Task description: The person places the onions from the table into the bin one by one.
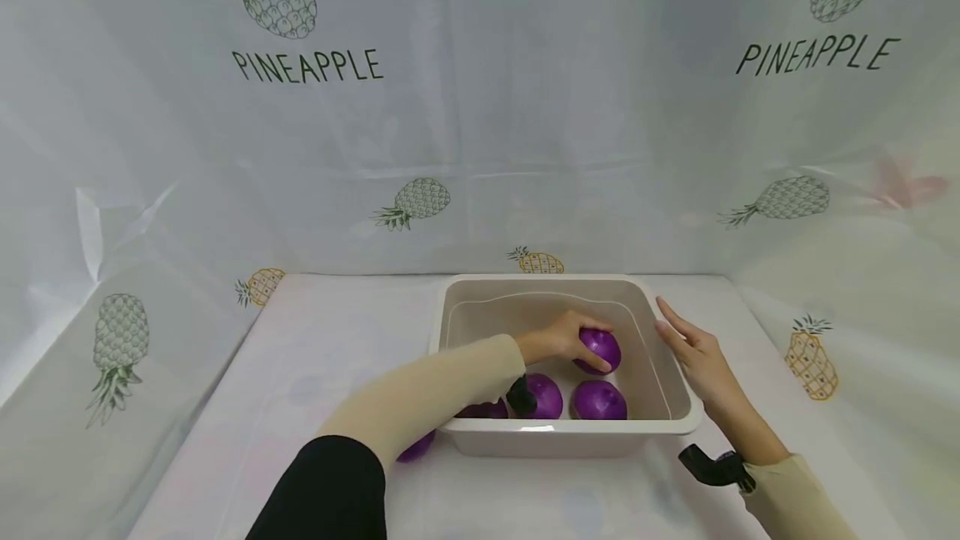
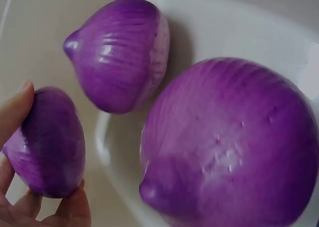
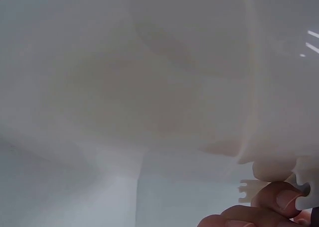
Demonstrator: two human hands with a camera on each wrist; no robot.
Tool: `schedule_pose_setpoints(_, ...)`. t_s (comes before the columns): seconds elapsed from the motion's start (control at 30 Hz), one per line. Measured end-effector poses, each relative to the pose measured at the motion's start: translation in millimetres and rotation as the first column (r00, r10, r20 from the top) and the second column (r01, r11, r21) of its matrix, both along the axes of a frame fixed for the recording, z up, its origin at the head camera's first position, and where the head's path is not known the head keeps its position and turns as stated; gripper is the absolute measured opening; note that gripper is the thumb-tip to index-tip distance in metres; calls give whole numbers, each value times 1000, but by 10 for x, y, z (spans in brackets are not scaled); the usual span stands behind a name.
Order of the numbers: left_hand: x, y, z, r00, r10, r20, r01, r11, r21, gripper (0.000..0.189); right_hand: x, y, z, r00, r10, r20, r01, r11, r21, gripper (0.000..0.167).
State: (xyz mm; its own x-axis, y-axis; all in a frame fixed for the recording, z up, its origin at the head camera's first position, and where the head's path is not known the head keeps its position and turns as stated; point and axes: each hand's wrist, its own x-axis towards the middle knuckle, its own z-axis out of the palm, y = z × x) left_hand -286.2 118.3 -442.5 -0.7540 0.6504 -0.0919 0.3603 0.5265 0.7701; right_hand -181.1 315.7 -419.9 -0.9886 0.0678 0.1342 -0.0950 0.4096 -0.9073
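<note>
Inside the beige plastic bin [image 1: 540,427], my left hand [image 1: 564,335] grips a red onion [image 1: 598,351] with thumb and fingers around its sides. The left wrist view shows this held onion [image 2: 50,142] beside a second onion [image 2: 119,55] and a larger-looking close one [image 2: 234,137]. In the head view, two onions lie at the bin's near side, one in the middle [image 1: 546,397] and one to the right [image 1: 599,400]. My right hand [image 1: 701,361] rests at the bin's right rim with fingers extended; in the right wrist view its fingers [image 3: 269,202] show beside the bin's pale wall [image 3: 199,62].
Another onion [image 1: 480,410] in the bin's near left corner is partly behind my left sleeve. One more purple onion [image 1: 416,447] lies outside the bin, mostly hidden by the arm. A pineapple-print sheet [image 1: 540,148] hangs behind the white-covered table [image 1: 322,332].
</note>
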Motion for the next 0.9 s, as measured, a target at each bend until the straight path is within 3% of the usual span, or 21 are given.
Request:
schedule_pose_setpoints(0.17,19,53,-118,999,36,-21,-36,999,8,64,-2,-16,-3,1000,-4,-2,4,1000,-3,56)
schedule_pose_setpoints(0.5,64,33,-238,996,3,-90,-12,994,-105,67,4,10,8,1000,-1,-13,1,1000,2,55)
schedule_pose_setpoints(0.9,81,18,-199,991,-55,-119,36,986,-163,68,1,12,-3,1000,15,-8,-15,1000,-11,55)
